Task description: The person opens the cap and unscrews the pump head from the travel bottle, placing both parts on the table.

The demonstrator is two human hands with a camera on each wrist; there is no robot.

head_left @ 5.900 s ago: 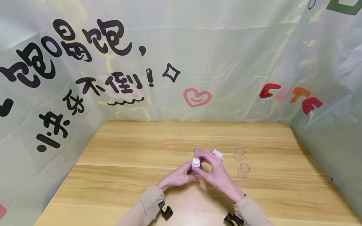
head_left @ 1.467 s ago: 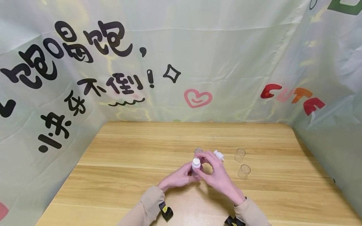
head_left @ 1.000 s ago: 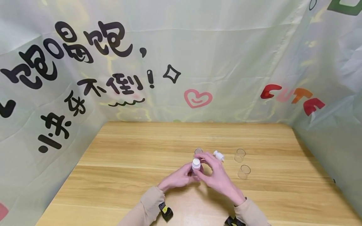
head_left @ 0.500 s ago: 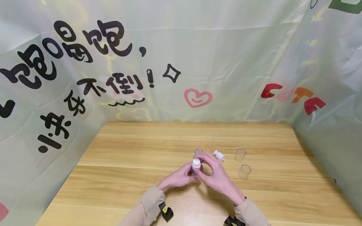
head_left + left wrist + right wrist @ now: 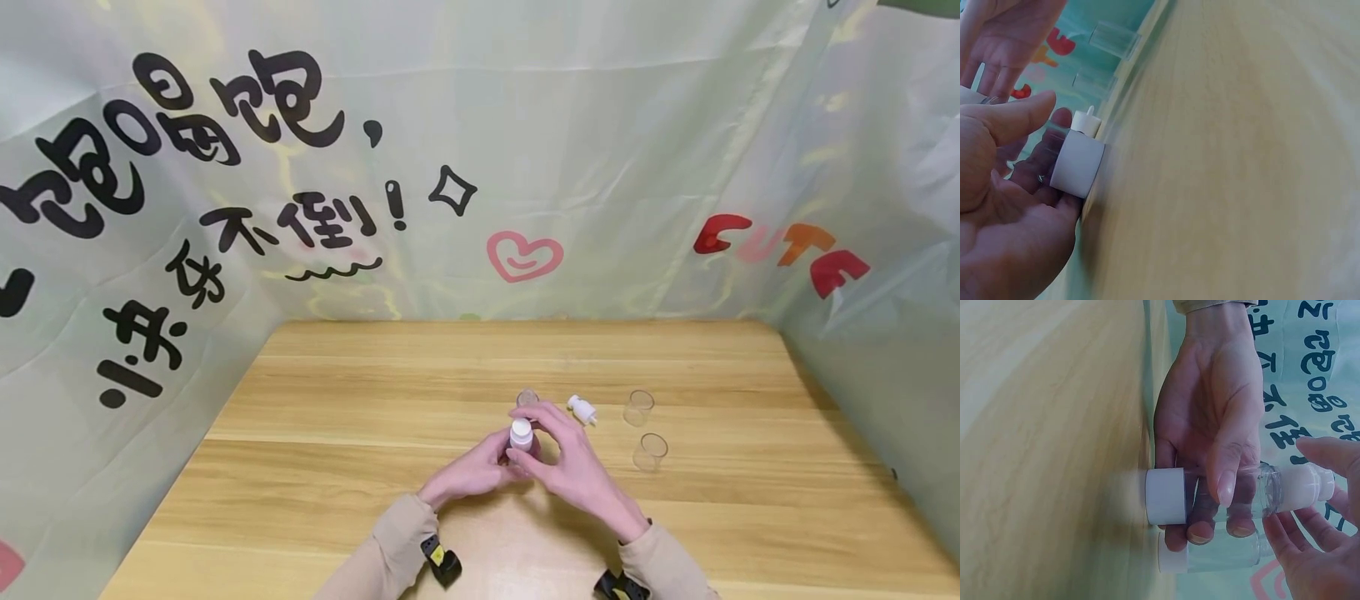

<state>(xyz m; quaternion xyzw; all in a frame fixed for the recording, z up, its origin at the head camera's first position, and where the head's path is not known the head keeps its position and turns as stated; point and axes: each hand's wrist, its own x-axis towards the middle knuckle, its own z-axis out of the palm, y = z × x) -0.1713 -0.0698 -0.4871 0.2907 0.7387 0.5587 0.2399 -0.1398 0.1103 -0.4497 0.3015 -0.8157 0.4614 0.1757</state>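
A small clear bottle (image 5: 1254, 490) with a white base and a white top stands upright on the table in the head view. My left hand (image 5: 480, 467) grips its clear body, thumb on one side and fingers on the other. My right hand (image 5: 573, 458) surrounds the white top (image 5: 1300, 486). In the right wrist view its thumb stands apart from the top, and its fingers lie loosely bent around the other side. Close to the table in the left wrist view is the bottle's white base (image 5: 1077, 165).
Another clear bottle (image 5: 1222, 551) with a white base stands just behind. A white pump head (image 5: 582, 409) with a thin nozzle lies beyond my right hand. Two clear cylindrical covers (image 5: 638, 407) stand to the right. Printed cloth (image 5: 585, 150) walls in the wooden table (image 5: 337, 375).
The bottle stays in my left hand at the same place. My right hand's thumb and fingers have shifted slightly around the white top. The head view has tilted a little.
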